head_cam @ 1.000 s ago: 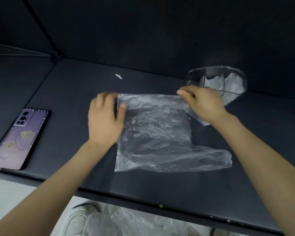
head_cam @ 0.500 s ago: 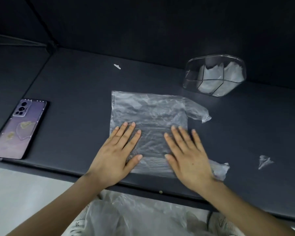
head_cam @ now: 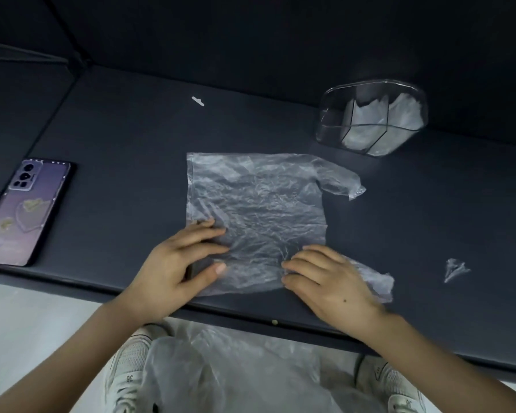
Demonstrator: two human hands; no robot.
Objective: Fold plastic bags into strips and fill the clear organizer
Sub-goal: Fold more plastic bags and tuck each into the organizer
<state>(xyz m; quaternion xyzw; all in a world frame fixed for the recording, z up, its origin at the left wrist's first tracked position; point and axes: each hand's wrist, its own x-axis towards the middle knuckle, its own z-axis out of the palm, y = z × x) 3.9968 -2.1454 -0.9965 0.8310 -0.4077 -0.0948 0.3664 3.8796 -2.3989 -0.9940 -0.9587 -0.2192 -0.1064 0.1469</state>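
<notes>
Since 0.5 s ago both hands have slid back toward the near edge of the crinkled clear plastic bag (head_cam: pixel 256 204), and their fingers, then straight and pointing ahead, now bend inward toward each other. The left hand (head_cam: pixel 179 263) lies over the bag's near-left corner, its 4 fingers (head_cam: pixel 213 232) loosely bent and resting on the film, thumb flat on the near edge. The right hand (head_cam: pixel 325 281) presses the near-right part, fingertips (head_cam: pixel 306 251) on the plastic; neither hand visibly pinches anything. The bag lies flat on the dark table (head_cam: pixel 116 144), stretching away beyond the fingertips, 1 handle far right, the other trailing out past the right hand's knuckles. Well beyond the right fingers stands the clear faceted plastic organizer (head_cam: pixel 373 120), white folded film inside. A purple phone (head_cam: pixel 21 213) lies well left of the left fingers; a small crumpled plastic scrap (head_cam: pixel 456 269) sits right of the right hand.
</notes>
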